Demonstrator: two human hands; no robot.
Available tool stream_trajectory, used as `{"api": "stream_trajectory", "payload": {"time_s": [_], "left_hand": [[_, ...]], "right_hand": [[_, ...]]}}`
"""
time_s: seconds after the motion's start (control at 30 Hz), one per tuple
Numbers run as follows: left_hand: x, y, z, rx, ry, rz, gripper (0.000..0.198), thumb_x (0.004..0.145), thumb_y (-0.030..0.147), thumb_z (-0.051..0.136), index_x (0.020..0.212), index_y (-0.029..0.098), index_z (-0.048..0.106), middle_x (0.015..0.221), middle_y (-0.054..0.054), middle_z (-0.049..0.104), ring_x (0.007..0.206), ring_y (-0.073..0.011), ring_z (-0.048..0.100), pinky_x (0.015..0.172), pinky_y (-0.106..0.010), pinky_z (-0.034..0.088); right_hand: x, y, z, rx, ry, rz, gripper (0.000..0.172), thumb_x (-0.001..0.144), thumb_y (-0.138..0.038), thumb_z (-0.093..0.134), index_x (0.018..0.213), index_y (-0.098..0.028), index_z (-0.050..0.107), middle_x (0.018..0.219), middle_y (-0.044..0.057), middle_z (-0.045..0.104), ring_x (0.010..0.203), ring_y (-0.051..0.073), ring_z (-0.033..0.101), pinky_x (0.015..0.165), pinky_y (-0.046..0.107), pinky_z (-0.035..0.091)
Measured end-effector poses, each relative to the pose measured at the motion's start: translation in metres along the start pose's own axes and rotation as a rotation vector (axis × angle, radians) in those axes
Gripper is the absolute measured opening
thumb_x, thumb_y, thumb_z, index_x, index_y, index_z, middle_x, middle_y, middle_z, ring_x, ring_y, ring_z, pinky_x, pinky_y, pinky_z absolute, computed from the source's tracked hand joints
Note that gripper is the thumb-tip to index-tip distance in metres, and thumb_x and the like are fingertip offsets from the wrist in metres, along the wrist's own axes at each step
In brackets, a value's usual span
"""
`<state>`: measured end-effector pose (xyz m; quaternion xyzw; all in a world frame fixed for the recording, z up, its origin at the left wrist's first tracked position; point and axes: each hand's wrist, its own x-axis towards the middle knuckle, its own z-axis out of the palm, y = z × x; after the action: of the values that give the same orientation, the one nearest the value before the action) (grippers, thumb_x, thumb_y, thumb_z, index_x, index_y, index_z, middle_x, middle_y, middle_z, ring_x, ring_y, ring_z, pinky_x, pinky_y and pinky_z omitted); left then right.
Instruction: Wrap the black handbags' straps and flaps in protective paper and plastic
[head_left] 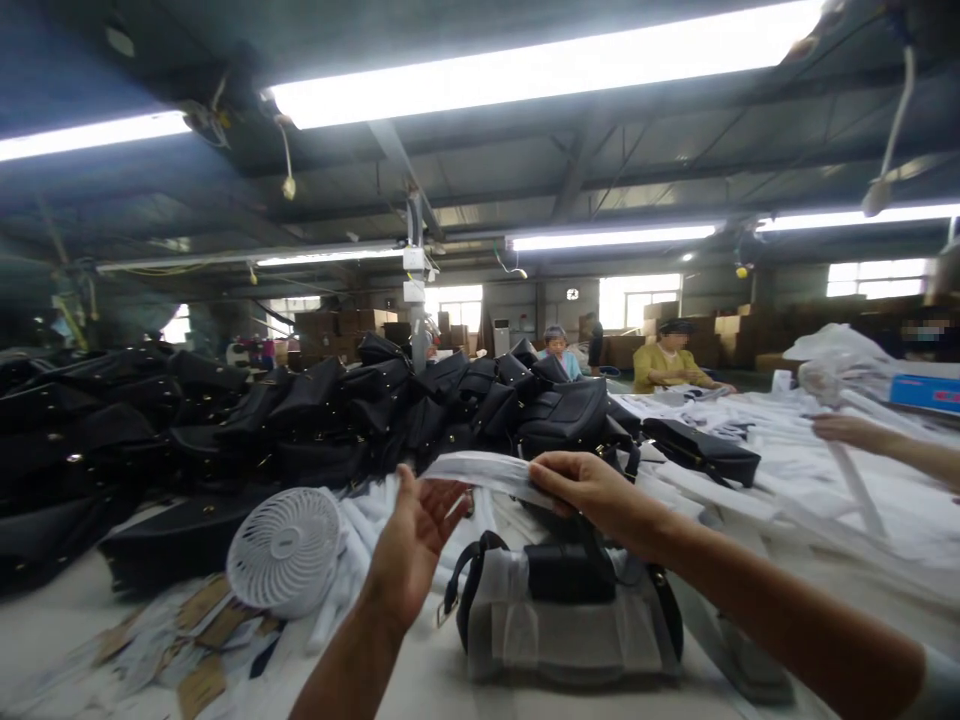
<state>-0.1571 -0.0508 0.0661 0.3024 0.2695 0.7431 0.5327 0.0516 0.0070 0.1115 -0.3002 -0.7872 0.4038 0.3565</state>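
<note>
A long, pale, translucent strip of thin wrapping (484, 468) arches above the black handbag wrapped in white sheeting (574, 630). The fingers of the right hand (589, 490) pinch the strip's right end; those of the left hand (416, 540) are parted at its other end, and I cannot tell whether they grip it. The strip should be light, limp and easily creased, best taken near both ends. The handbag looks soft-sided and heavier, best lifted from beneath at both ends, as its loose black buckled strap (454, 590) could snag. Left of the handbag on the white tabletop (427, 685), a round white plastic fan (285, 550) and scattered brown card tags (202, 685) limit elbow room. Behind it, piled black bags (330, 410) block reach; to its right, beyond loose white strips (795, 470), is a co-worker's hand (851, 430).
</note>
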Motion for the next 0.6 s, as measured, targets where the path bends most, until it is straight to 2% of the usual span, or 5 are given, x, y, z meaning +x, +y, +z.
{"api": "stream_trajectory", "payload": {"time_s": [0.07, 0.23, 0.33, 0.47, 0.6], "left_hand": [[0.008, 0.020, -0.005, -0.085, 0.012, 0.052, 0.050, 0.097, 0.052, 0.039, 0.102, 0.013, 0.069, 0.104, -0.013, 0.073, 0.098, -0.0199, 0.070, 0.090, -0.035, 0.056], [0.015, 0.046, 0.009, -0.083, 0.050, 0.249, 0.017, 0.095, 0.019, 0.053, 0.099, 0.014, 0.069, 0.100, -0.007, 0.076, 0.095, -0.0133, 0.071, 0.090, -0.025, 0.055], [0.010, 0.038, 0.027, -0.052, 0.026, 0.268, 0.013, 0.091, 0.015, 0.060, 0.099, 0.014, 0.071, 0.099, -0.007, 0.077, 0.091, -0.0133, 0.072, 0.087, -0.025, 0.056], [-0.004, 0.010, 0.044, 0.017, -0.039, 0.222, 0.020, 0.080, 0.017, 0.075, 0.099, 0.013, 0.072, 0.101, -0.009, 0.077, 0.093, -0.0174, 0.072, 0.088, -0.027, 0.055], [-0.011, -0.005, 0.041, 0.149, -0.195, 0.129, 0.039, 0.073, 0.027, 0.082, 0.109, 0.015, 0.070, 0.113, -0.013, 0.073, 0.104, -0.0237, 0.069, 0.098, -0.036, 0.049]], "right_hand": [[-0.002, 0.003, -0.002, -0.050, -0.024, -0.005, 0.052, 0.083, -0.065, 0.056, 0.080, -0.015, 0.064, 0.056, -0.006, 0.041, 0.049, 0.008, 0.031, 0.045, 0.022, 0.021], [-0.002, 0.009, 0.009, -0.108, -0.023, -0.036, 0.046, 0.085, -0.059, 0.056, 0.088, -0.015, 0.069, 0.056, -0.005, 0.043, 0.050, 0.009, 0.035, 0.046, 0.022, 0.025], [0.002, 0.005, 0.017, -0.092, 0.040, -0.068, 0.043, 0.085, -0.056, 0.059, 0.090, -0.015, 0.070, 0.057, -0.005, 0.044, 0.050, 0.009, 0.034, 0.045, 0.022, 0.025], [0.006, -0.001, 0.022, -0.004, 0.052, -0.136, 0.046, 0.084, -0.053, 0.062, 0.109, -0.016, 0.068, 0.072, -0.001, 0.058, 0.057, 0.011, 0.043, 0.050, 0.022, 0.031], [0.001, -0.001, 0.017, -0.012, -0.003, -0.117, 0.044, 0.085, -0.055, 0.061, 0.095, -0.014, 0.072, 0.071, 0.000, 0.057, 0.058, 0.010, 0.041, 0.050, 0.021, 0.030]]}}
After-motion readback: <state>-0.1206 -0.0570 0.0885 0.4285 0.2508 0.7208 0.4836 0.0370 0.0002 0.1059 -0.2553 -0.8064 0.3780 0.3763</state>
